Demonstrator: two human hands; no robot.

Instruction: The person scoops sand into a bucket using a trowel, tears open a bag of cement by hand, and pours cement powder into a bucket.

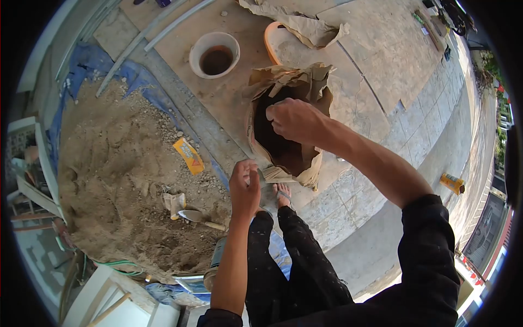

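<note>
A large brown paper sack stands with its torn top wide, and dark hollow space shows inside. Over its mouth hangs my right hand, fingers curled closed; whatever they may hold is hidden. My left hand is beside the sack's near left edge, its fingers loosely bent and the thumb apart, with nothing visible in it. Behind the sack are a whitish bucket with a dark inside and an orange-rimmed tub, partly covered by a loose sheet of brown paper.
On the left, a sand pile lies on a blue tarp. A trowel and a yellow packet rest on it. Metal bars lie at upper left. A yellow container lies on the paving at right.
</note>
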